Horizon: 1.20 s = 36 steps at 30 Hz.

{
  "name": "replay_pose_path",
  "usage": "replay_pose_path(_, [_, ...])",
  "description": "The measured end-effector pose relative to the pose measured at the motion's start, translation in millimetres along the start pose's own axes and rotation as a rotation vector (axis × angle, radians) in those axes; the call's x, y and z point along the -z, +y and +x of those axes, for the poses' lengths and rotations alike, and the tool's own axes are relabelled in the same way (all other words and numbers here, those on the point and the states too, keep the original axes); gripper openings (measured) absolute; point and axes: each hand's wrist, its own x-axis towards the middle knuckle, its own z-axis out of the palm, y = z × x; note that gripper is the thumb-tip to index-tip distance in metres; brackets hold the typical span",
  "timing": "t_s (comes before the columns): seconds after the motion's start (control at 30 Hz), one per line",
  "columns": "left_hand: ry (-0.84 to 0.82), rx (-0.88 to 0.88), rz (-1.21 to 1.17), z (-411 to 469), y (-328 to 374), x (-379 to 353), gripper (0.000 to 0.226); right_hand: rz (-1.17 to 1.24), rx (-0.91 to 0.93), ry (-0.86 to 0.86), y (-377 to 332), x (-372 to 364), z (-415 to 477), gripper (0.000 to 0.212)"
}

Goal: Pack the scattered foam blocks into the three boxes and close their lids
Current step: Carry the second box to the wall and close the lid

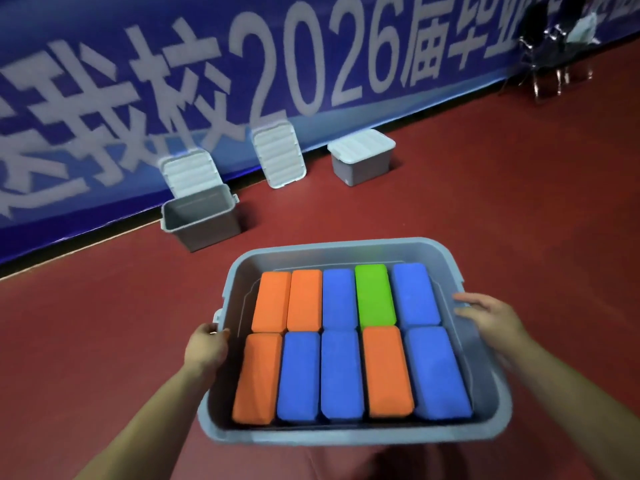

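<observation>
Left grip (pixel 207 344): fingers curled round the left rim of the large grey box (pixel 346 441), by its side handle. Clenched on the box.
Right grip (pixel 491 320): lies on the box's right rim, fingers fairly straight and pointing inward over the edge. Released, touching only. This side is motion-blurred.
Both forearms reach in from the bottom of the frame, one on each side of the box.

Box: lid off, nearest the camera, over the red floor (pixel 519 202). Cannot tell whether it sits on the floor or is lifted clear.

Contents: ten foam blocks (pixel 341 374), lying flat in two rows of five, side by side and touching.
- Near row, left to right: orange, blue, blue, orange, blue.
- Far row, left to right: orange, orange, blue, green block (pixel 375 294), blue.

Further out, left: a smaller grey box (pixel 201 220), open, on the floor. Its pale lid (pixel 192 171) stands upright behind it against the blue banner (pixel 104 81).

Centre: a second pale lid (pixel 278 157), on its own, standing on the floor and leaning on the banner.

Right of that: a third grey box (pixel 362 157) with its lid on, near the banner's foot.

Banner: white lettering, including "2026". It runs along the far edge of the floor.
</observation>
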Motion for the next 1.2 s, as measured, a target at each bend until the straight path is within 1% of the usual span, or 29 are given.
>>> replay_pose_path(0.1, [0.009,0.054,-0.053,25,37,-2,0.015,-0.031,-0.007,-0.071,-41,-17,73,0.018])
replay_pose_path(0.17, [0.004,0.087,-0.086,57,63,-2,0.011,-0.059,-0.006,-0.088,-72,-36,127,0.018])
replay_pose_path(0.23, [0.001,0.102,-0.098,94,87,-5,0.012,-0.061,-0.014,-0.101,-96,-57,177,0.013])
replay_pose_path(0.3, [-0.013,0.1,-0.133,142,118,-9,0.012,-0.067,-0.005,-0.087,-119,-83,228,0.01])
replay_pose_path(0.43, [-0.053,0.091,-0.176,242,185,-18,0.021,-0.053,-0.066,-0.054,-152,-131,315,0.009])
replay_pose_path(0.57, [-0.068,0.045,-0.174,326,267,-28,0.021,-0.054,-0.097,-0.026,-193,-176,400,0.011])
replay_pose_path(0.7, [-0.05,0.037,-0.18,418,341,-50,0.019,-0.053,-0.095,-0.024,-233,-221,500,0.01])
replay_pose_path(0.87, [0.007,0.055,-0.224,529,421,-104,0.02,-0.097,-0.059,-0.062,-270,-279,665,0.007])
replay_pose_path(0.97, [0.059,0.111,-0.287,581,468,-129,0.02,-0.156,-0.109,-0.088,-301,-316,766,0.01])
replay_pose_path(1.03, [0.065,0.121,-0.319,603,494,-138,0.019,-0.202,-0.147,-0.1,-326,-339,820,0.004])
replay_pose_path(1.07, [0.074,0.118,-0.335,613,508,-142,0.019,-0.215,-0.181,-0.094,-337,-349,846,0.007])
replay_pose_path(1.17, [0.087,0.13,-0.36,654,550,-152,0.023,-0.261,-0.24,-0.089,-372,-394,922,0.025])
replay_pose_path(1.2, [0.092,0.132,-0.361,682,560,-154,0.024,-0.278,-0.241,-0.086,-384,-418,949,0.029])
